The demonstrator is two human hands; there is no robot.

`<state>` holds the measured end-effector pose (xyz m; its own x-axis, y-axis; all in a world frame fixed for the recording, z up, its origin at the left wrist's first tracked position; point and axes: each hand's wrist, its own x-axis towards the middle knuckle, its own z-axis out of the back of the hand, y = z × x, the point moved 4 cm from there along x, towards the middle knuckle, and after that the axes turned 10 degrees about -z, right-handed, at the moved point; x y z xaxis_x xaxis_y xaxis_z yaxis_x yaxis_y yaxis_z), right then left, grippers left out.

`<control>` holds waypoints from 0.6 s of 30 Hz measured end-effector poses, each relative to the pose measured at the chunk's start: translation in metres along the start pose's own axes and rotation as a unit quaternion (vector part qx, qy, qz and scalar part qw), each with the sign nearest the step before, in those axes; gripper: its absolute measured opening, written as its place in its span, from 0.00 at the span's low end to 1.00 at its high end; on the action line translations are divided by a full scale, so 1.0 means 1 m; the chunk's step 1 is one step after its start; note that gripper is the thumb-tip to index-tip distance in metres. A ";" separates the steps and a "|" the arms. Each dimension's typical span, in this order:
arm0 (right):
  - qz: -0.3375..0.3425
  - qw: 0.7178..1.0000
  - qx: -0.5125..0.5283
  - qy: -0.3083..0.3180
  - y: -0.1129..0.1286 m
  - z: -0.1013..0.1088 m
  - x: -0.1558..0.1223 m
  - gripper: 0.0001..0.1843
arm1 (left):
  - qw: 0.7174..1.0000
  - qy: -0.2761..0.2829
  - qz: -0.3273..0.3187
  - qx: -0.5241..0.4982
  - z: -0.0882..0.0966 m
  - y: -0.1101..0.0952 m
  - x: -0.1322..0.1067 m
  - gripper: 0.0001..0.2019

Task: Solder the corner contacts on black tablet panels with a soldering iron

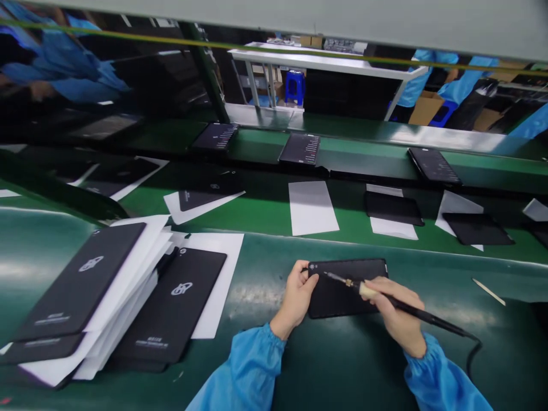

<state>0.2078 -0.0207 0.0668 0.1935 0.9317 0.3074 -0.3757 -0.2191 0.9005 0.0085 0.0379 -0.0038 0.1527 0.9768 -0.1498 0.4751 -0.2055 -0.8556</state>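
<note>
A black tablet-like panel [342, 299] lies on the green bench in front of me. Its left edge is pinched by my left hand [297, 294], with the thumb on top. My right hand [398, 314] is closed around the pale grip of a soldering iron [367, 290], whose cord runs off to the right. The iron's tip points left over the panel, near its upper left corner; whether it touches the surface I cannot tell. Blue sleeves cover both my wrists.
Black tablet back covers [92, 268] and white sheets are stacked at left. A thin wooden stick [488, 291] lies at right. Beyond the bench, a white sheet [313, 208] and more dark panels lie on a green belt. Tablets [300, 149] stand farther back. People in blue work behind.
</note>
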 end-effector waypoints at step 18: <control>0.065 0.991 -0.032 0.110 0.016 -0.027 0.010 0.10 | 1.000 -0.009 -0.011 0.018 0.001 -0.001 -0.001 0.15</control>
<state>0.1790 -0.0075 0.0762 -0.0594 0.9390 0.3388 -0.4419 -0.3291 0.8345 0.0074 0.0374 -0.0033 0.1271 0.9820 -0.1397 0.4466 -0.1824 -0.8760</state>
